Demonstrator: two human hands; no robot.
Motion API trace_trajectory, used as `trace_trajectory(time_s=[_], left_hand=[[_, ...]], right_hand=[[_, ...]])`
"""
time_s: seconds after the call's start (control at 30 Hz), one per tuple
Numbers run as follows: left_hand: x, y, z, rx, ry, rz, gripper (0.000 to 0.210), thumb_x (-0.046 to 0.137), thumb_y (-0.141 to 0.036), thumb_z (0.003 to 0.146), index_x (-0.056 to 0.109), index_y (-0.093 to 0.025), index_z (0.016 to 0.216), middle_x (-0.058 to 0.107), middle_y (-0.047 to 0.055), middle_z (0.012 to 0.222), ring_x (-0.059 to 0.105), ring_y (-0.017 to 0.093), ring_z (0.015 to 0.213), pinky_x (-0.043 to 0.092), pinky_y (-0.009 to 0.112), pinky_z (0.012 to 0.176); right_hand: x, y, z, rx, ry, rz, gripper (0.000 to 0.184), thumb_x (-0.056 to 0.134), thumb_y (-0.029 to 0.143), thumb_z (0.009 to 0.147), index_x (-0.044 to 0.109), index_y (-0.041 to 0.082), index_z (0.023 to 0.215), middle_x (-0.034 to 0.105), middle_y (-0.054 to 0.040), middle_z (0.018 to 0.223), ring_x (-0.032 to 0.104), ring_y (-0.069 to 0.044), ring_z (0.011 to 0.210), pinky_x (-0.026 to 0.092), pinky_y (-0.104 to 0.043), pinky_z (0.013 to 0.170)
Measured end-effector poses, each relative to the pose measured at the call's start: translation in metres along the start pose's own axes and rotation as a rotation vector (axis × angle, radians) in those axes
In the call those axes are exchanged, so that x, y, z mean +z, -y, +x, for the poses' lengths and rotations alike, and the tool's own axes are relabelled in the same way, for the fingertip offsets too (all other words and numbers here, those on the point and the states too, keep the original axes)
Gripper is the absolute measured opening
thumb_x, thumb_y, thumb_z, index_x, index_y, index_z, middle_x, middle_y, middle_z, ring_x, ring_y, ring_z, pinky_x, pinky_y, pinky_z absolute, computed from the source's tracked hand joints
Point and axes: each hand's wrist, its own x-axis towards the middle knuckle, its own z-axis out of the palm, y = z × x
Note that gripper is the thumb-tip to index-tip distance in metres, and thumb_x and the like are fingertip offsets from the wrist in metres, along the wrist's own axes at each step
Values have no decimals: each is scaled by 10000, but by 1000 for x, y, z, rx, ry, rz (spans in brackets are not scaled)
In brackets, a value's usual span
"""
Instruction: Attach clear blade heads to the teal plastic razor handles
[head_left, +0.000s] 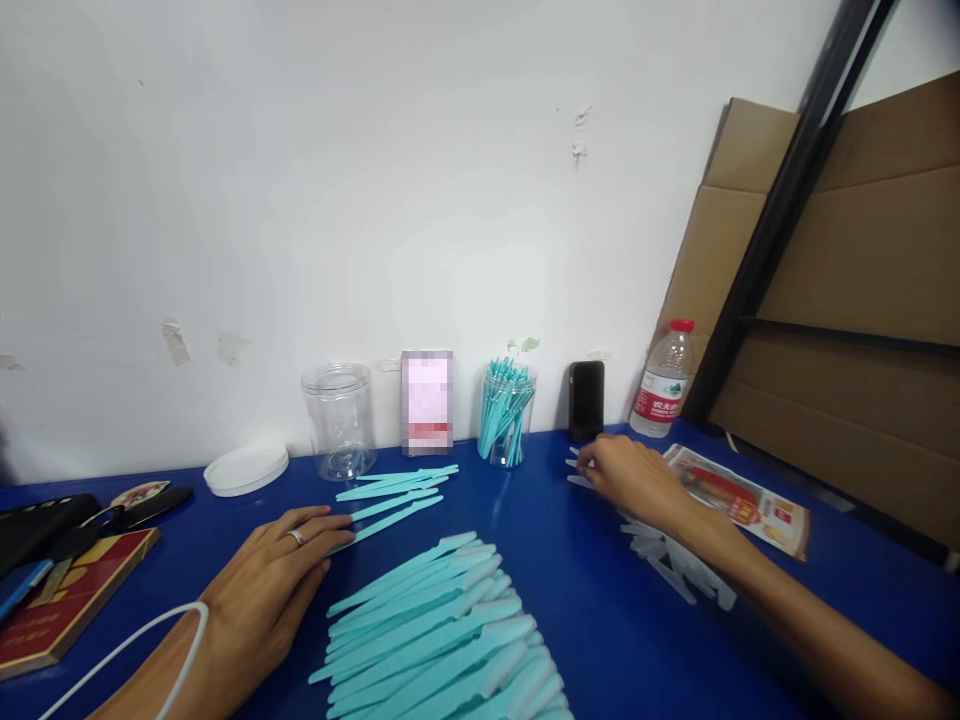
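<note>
My left hand [281, 560] lies flat on the table with its fingers stretched out. Its fingertips touch the ends of a few slim turquoise eyebrow razors [397, 510]. In front of me spreads a big overlapping pile of capped turquoise eyebrow razors [442, 630], their paler ends pointing right. My right hand [626, 475] reaches forward on the right, thumb and fingers pinched on a small translucent plastic cap [577, 481]; the grip itself is partly hidden. Under the right forearm is a heap of similar translucent caps [664, 560].
Along the wall stand an empty clear jar [337, 425], a blurred pink card [427, 400], a jar of turquoise sticks [507, 415], a black phone [586, 400] and a water bottle [664, 385]. A white lid [246, 470] and red box [82, 600] lie left, a printed packet [742, 500] right.
</note>
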Motion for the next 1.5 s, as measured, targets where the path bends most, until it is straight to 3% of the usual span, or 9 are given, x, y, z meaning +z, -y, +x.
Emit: trace_trajectory(time_s=[0.2, 0.43, 0.6, 0.77, 0.93, 1.07, 1.13, 1.27, 1.5], left_hand=[[1, -3, -2, -75, -17, -5, 274, 544, -399, 968, 655, -312, 1203, 719, 9, 1264, 651, 240, 1203, 530, 360, 1022], [3, 1, 0, -58, 42, 32, 299, 567, -344, 951, 651, -344, 1239, 722, 1, 1238, 652, 247, 1174, 554, 385, 953], [0, -2, 3, -80, 88, 26, 259, 568, -346, 949, 677, -332, 1184, 737, 0, 1185, 653, 241, 1140, 541, 356, 924], [-1, -6, 6, -148, 86, -24, 188, 550, -383, 952, 701, -315, 1042, 739, 2, 1081, 660, 231, 1057, 527, 331, 866], [1, 2, 5, -110, 86, -12, 151, 588, -393, 924, 694, -318, 1002, 737, -10, 1045, 674, 221, 1015, 535, 291, 838], [5, 3, 3, -138, 41, -37, 202, 545, -468, 948, 691, -337, 995, 736, -25, 1040, 677, 226, 994, 536, 303, 834], [8, 1, 2, -186, 11, -61, 256, 514, -527, 961, 692, -345, 983, 732, -35, 1043, 670, 228, 1002, 528, 321, 857], [13, 1, 1, -203, -3, -78, 380, 464, -625, 956, 709, -334, 953, 747, -23, 1030, 665, 231, 1006, 522, 327, 861], [17, 3, 0, -232, -37, -95, 442, 443, -667, 944, 729, -332, 917, 760, -19, 1014, 677, 234, 985, 515, 318, 849]], right_hand=[[-7, -13, 5, 37, -29, -33, 282, 494, 225, 929, 742, 200, 1061, 732, -144, 1094, 683, -335, 976, 440, -343, 676], [18, -11, 9, -93, 50, -6, 384, 476, 376, 1001, 641, 203, 1301, 668, -143, 1283, 610, -337, 1167, 466, -389, 870], [17, -4, 5, -156, 100, 21, 313, 549, 410, 967, 703, 219, 1161, 713, -135, 1161, 677, -315, 1037, 474, -362, 801], [-7, -10, -3, -135, 106, 49, 123, 688, 325, 864, 759, 225, 881, 753, -93, 911, 707, -271, 847, 450, -301, 681], [-23, -41, 8, 45, 6, 49, 308, 473, 366, 989, 744, 220, 1000, 744, -119, 997, 691, -292, 945, 443, -315, 675], [-7, -62, 21, 199, 19, 25, 328, 467, 376, 996, 706, 173, 1096, 723, -157, 1070, 680, -332, 995, 477, -367, 711], [6, -67, 24, 227, 49, 24, 342, 489, 418, 1003, 683, 161, 1120, 713, -138, 1076, 678, -299, 994, 512, -396, 764], [21, -66, 26, 223, 83, 20, 344, 554, 448, 992, 647, 149, 1135, 686, -78, 1090, 672, -217, 957, 551, -426, 849], [24, -53, 29, 172, 81, 0, 322, 574, 421, 988, 640, 153, 1152, 676, -79, 1115, 667, -219, 971, 554, -432, 860]])
